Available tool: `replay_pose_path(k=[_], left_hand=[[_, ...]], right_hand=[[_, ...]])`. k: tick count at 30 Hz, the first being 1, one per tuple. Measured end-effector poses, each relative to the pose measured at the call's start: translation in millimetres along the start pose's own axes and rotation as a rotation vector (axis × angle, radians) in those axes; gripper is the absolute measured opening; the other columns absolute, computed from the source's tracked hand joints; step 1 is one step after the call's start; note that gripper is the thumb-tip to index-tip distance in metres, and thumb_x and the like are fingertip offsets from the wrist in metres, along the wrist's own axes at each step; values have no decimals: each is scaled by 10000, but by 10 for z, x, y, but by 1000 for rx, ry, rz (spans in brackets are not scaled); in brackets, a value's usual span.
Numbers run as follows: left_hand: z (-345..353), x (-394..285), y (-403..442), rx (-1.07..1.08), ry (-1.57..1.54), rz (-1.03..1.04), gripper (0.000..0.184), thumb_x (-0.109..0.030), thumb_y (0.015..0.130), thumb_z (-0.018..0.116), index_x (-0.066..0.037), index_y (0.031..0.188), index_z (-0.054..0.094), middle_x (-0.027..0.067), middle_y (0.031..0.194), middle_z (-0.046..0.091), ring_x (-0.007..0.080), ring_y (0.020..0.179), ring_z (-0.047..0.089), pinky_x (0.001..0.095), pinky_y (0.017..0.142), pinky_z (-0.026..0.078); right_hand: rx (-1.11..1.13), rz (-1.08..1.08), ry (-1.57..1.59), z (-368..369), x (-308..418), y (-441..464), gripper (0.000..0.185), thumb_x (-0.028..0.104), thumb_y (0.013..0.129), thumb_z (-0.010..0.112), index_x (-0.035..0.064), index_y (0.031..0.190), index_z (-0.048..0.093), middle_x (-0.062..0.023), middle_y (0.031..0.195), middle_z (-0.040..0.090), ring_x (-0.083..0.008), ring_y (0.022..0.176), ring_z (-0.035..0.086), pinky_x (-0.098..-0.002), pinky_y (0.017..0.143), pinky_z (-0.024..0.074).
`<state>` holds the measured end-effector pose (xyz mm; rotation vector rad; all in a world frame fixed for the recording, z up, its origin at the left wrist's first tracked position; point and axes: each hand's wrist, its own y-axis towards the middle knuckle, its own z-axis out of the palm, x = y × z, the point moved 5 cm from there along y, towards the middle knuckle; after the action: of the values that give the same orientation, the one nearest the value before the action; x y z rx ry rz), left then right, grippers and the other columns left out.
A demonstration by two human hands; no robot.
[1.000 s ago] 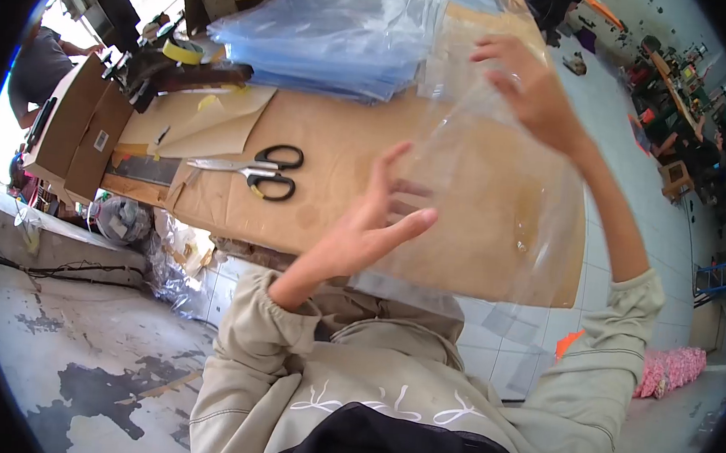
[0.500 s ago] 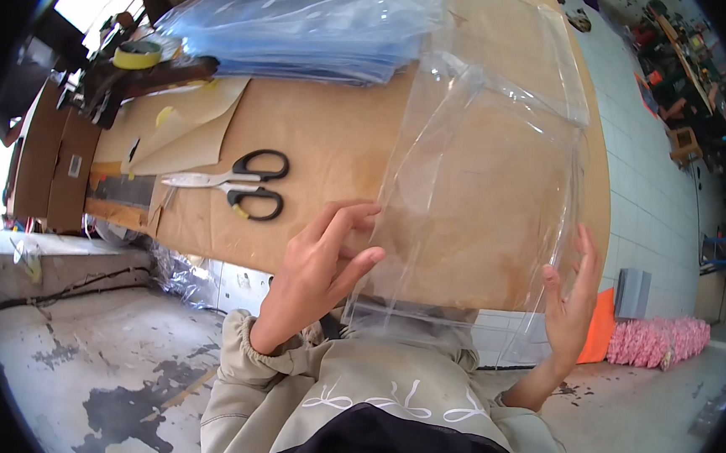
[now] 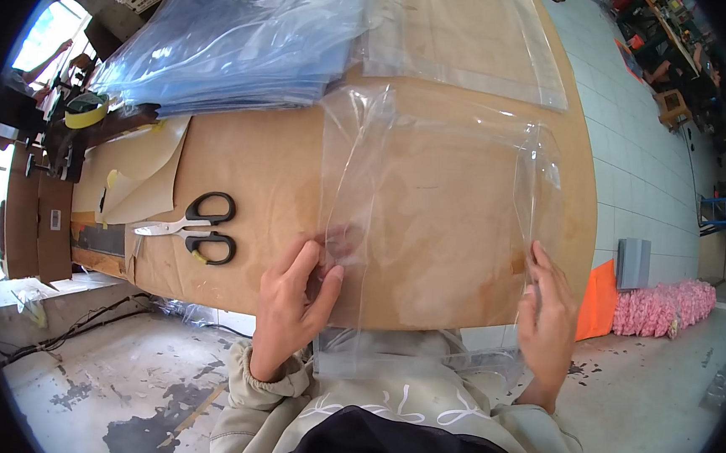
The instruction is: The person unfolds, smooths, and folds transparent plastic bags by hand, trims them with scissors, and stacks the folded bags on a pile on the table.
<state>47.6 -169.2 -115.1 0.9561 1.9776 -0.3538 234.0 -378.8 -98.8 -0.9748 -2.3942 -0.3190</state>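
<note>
A clear plastic bag (image 3: pixel 448 207) lies flat over the near part of the brown-covered table (image 3: pixel 258 160), its lower end hanging past the front edge. My left hand (image 3: pixel 295 293) has its fingers curled at the bag's left edge, thumb close to the fingertips. At the right edge, my right hand (image 3: pixel 546 315) pinches the plastic between thumb and fingers. Black-handled scissors (image 3: pixel 199 228) lie to the left of the bag, their blades pointing left. Beyond it is another clear plastic piece (image 3: pixel 476 49).
A stack of bluish plastic sheets (image 3: pixel 232 49) fills the back left. Brown paper (image 3: pixel 144 165), yellow tape (image 3: pixel 86 113) and a cardboard box (image 3: pixel 39 221) stand or lie at left. On the floor at right are a pink bundle (image 3: pixel 660 310) and an orange item (image 3: pixel 598 302).
The clear bag, first lifted and blurred, now lies flat nearer my body. My right hand came down from the upper right to its right edge. My left hand moved down and closed at its left edge.
</note>
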Motion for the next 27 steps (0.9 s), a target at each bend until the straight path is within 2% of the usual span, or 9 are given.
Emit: replay_pose_path(k=[2,5,8,9,14,20,23,26,27], left_hand=[[-17,-41,9,13,-41,-31,80,5,775,591,41,784,521,150,1005,601,193,537,481,303,502,401],[-77,-19,-9,116,5,-53,83,-10,730,583,43,759,526,210,1166,547,256,657,565,327,571,449],[-150,-104,91,58,162,180,103,-19,706,578,45,773,532,256,1242,478,352,913,594,366,722,481],[-153,-104,142,83,221,159,170,-35,738,607,50,873,547,281,1301,412,414,1125,509,403,859,454],[-142,-164,474,-29,268,257,342,-115,800,677,23,1076,531,282,1265,420,419,1155,483,430,888,436],[-44,-32,812,71,47,223,202,-119,818,662,-27,973,571,262,1256,419,406,1182,471,434,907,427],[-15,-248,719,-25,127,378,138,-80,800,663,-39,905,583,247,1299,382,416,1196,453,442,893,453],[42,-505,557,-93,70,435,152,-29,767,674,-49,893,591,234,1352,323,417,1198,444,426,849,501],[101,-501,493,-113,-65,388,152,-25,720,676,-41,863,627,238,1368,318,401,1204,456,469,936,435]], right_hand=[[65,115,171,-127,-54,28,297,-33,783,468,-110,1038,600,-251,1259,543,-367,1118,565,-388,901,482],[216,114,348,-251,-257,8,307,-40,719,458,-117,956,638,-241,1230,574,-334,1083,601,-348,857,493],[337,180,398,-329,-431,80,308,-27,648,475,-117,878,658,-223,1209,600,-247,944,659,-274,714,498],[350,203,461,-335,-488,86,306,-22,636,477,-115,861,662,-222,1199,606,-219,890,661,-259,672,484],[337,228,637,-295,-662,82,292,-7,598,480,-106,795,671,-231,1168,620,-109,677,636,-206,528,416],[223,99,667,-376,-813,119,268,-36,649,475,-101,821,670,-214,1154,634,-164,863,635,-276,692,490],[160,-26,455,-517,-873,272,299,-71,732,447,-85,944,657,-224,1155,624,-229,978,626,-315,855,480],[269,-111,25,-616,-546,461,372,-69,808,458,-44,1163,564,-242,1240,556,-284,1004,616,-318,907,458],[173,-214,-177,-645,-478,485,396,-48,817,486,-29,1212,519,-235,1247,541,-298,989,612,-324,893,463]])
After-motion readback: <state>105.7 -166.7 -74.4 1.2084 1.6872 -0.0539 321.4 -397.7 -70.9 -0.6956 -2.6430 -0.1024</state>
